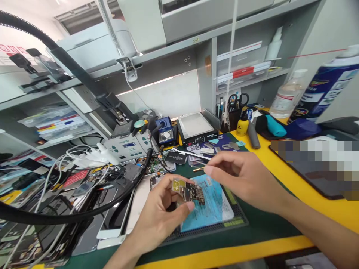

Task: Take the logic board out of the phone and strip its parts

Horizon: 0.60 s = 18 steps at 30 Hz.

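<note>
My left hand [164, 209] grips a small phone circuit board [195, 192] between thumb and fingers. A yellowish see-through piece [178, 185] sits at the board's left end, by my fingertips. My right hand [241, 175] is closed in a pinch up and to the right of the board, apart from it. From its fingertips a slim metal tool [199, 163] points left; its exact kind is unclear. Below both hands lies a blue work pad [215, 201] with markings, on a dark tray [238, 220].
Phones and parts [114, 213] crowd the left side, crossed by a black hose [84, 218]. Behind stand a soldering station [129, 144] and a heating plate [196, 127]. A yellow bottle [242, 125], a spray can [322, 87] and a dark flat device [305, 172] are on the right.
</note>
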Each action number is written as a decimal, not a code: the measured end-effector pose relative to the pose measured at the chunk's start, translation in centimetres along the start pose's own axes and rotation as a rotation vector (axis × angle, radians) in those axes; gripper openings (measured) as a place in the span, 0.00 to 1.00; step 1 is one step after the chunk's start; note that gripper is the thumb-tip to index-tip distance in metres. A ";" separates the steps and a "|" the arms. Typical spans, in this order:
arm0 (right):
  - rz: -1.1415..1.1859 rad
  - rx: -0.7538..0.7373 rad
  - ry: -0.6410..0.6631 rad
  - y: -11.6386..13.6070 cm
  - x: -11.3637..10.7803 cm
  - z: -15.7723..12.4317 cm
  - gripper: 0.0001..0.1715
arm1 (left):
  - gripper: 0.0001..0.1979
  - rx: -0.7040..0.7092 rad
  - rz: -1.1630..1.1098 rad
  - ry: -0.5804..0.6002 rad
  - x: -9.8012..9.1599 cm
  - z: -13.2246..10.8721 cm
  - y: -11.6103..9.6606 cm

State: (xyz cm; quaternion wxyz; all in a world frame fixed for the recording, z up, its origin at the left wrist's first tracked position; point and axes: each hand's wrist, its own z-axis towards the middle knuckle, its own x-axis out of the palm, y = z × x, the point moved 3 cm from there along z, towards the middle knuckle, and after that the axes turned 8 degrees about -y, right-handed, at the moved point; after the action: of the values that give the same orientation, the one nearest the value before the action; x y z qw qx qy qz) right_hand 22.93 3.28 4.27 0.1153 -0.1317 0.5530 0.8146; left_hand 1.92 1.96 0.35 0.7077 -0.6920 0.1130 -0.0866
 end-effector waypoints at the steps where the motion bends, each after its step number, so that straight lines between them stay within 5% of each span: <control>1: 0.001 0.015 -0.002 -0.2 -0.1 0.2 0.14 | 0.14 -0.007 0.026 0.023 0.1 0.0 0.1; 12: 0.071 0.057 -0.017 -1.2 -0.2 1.2 0.13 | 0.21 -0.128 0.233 0.052 0.8 -0.1 0.4; 18: 0.077 0.065 0.038 -1.2 -0.1 1.3 0.14 | 0.18 -0.083 0.609 -0.008 0.1 -0.7 -0.3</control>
State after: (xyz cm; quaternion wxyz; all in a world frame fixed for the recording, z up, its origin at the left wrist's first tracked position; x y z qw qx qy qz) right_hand 23.30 4.88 3.72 0.0778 -0.1219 0.5860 0.7973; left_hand 1.85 1.22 0.68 0.6725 -0.6551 0.3160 0.1369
